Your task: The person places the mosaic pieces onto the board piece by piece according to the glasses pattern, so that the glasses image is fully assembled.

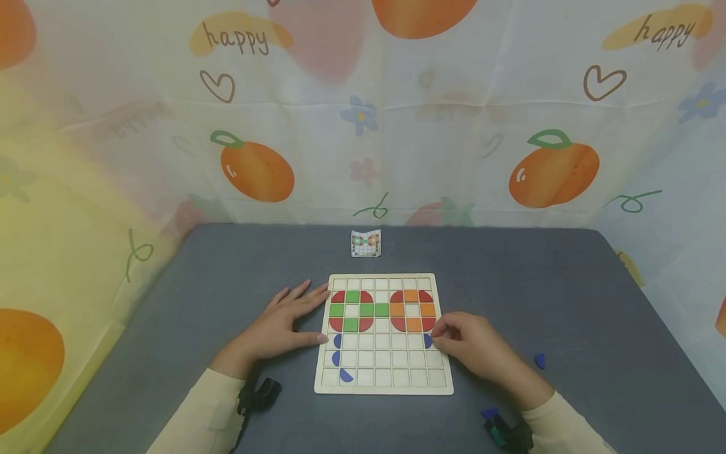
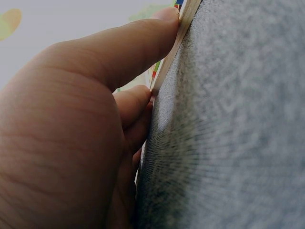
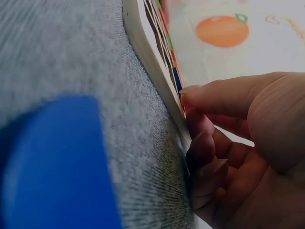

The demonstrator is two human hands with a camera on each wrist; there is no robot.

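Observation:
A wooden grid board (image 1: pixel 384 389) lies on the table, with red, green and orange tiles filling its upper rows. My left hand (image 1: pixel 286 321) rests at its left edge, fingers spread, with the thumb touching the frame. At the right edge, my right hand (image 1: pixel 473 343) pinches a blue half-round tile (image 1: pixel 428 341) between thumb and curled fingers. In the right wrist view, that tile (image 3: pixel 177 78) stands by the thumb tip, and its far side is hidden. Down the left column are blue half-round tiles (image 1: pixel 336 358); the lowest one (image 1: pixel 346 375) is tilted.
A small pattern card (image 1: pixel 365 243) stands behind the board. To the right lie a loose blue tile (image 1: pixel 540 360) and another blue tile (image 1: pixel 489 413) by the right wrist camera. The grey table (image 1: pixel 255 252) meets a fruit-printed cloth (image 1: pixel 317 176) at the back.

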